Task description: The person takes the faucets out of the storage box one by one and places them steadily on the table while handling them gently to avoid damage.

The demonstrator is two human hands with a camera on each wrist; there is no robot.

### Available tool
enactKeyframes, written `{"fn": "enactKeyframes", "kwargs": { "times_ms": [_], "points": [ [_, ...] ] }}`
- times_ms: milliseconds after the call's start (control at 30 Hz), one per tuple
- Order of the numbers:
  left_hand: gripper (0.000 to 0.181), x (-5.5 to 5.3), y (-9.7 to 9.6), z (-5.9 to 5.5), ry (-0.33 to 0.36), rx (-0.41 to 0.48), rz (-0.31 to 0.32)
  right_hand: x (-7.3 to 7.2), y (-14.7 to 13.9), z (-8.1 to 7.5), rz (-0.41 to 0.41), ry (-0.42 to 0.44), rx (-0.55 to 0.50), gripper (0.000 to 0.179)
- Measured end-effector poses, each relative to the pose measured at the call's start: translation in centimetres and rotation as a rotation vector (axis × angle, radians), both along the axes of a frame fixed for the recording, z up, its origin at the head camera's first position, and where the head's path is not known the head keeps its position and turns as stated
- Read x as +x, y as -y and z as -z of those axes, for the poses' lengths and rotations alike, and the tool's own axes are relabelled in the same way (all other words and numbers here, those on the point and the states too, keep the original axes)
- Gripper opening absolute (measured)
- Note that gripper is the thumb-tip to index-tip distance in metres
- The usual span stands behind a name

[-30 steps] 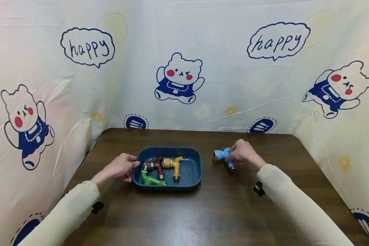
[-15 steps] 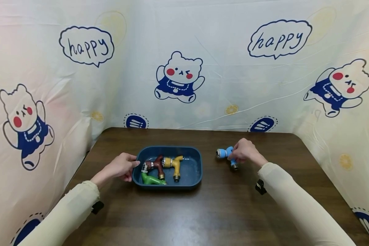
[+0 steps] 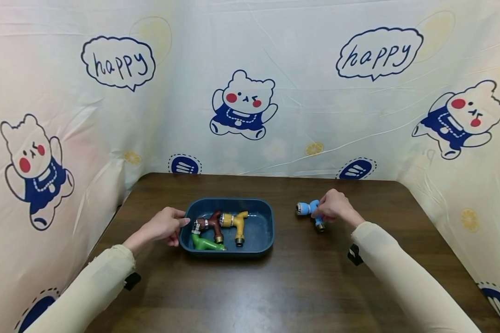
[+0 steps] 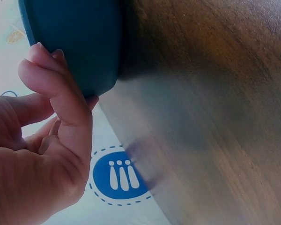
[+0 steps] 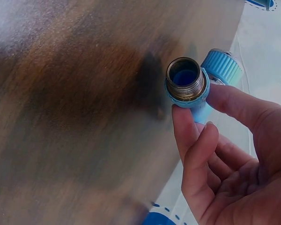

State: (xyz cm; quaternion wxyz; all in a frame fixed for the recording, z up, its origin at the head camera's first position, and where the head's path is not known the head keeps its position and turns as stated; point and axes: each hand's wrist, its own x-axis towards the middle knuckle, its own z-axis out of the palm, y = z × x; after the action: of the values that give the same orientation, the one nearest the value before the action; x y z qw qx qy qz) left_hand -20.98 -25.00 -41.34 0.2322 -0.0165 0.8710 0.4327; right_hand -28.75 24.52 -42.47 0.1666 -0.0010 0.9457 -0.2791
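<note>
My right hand [image 3: 333,206] pinches a blue faucet [image 3: 303,209] between thumb and fingers, to the right of the blue tray [image 3: 258,252]. Its threaded brass-coloured outlet [image 5: 183,79] and ribbed blue knob [image 5: 221,66] show in the right wrist view. At the tray's left end, my left hand [image 3: 165,225] grips the rim with thumb and fingers. Inside the tray lie a brown faucet [image 3: 213,224], a yellow faucet [image 3: 239,226] and a green faucet [image 3: 206,243], grouped toward its left and middle. My right fingers cover part of the blue faucet in the head view.
Tray and hands are over a dark brown wooden table [image 3: 250,296]. A pale cloth [image 3: 300,101] with printed bears hangs behind the table and along both sides.
My right hand has shifted slightly to the right, carrying the blue faucet with it. The left hand, the tray and the faucets in it stay where they were.
</note>
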Motion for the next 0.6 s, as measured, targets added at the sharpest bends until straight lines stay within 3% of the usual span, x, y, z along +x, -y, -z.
{"fn": "enactKeyframes", "kwargs": {
  "times_ms": [367,600],
  "points": [
    [0.051,0.19,-0.18,0.32,0.003,-0.001,-0.011,0.13,0.08,0.43,0.004,-0.004,-0.013,0.02],
    [0.05,0.2,-0.03,-0.11,-0.007,-0.004,-0.005,-0.28,0.18,0.24,0.002,-0.006,-0.013,0.02]
  ]
}}
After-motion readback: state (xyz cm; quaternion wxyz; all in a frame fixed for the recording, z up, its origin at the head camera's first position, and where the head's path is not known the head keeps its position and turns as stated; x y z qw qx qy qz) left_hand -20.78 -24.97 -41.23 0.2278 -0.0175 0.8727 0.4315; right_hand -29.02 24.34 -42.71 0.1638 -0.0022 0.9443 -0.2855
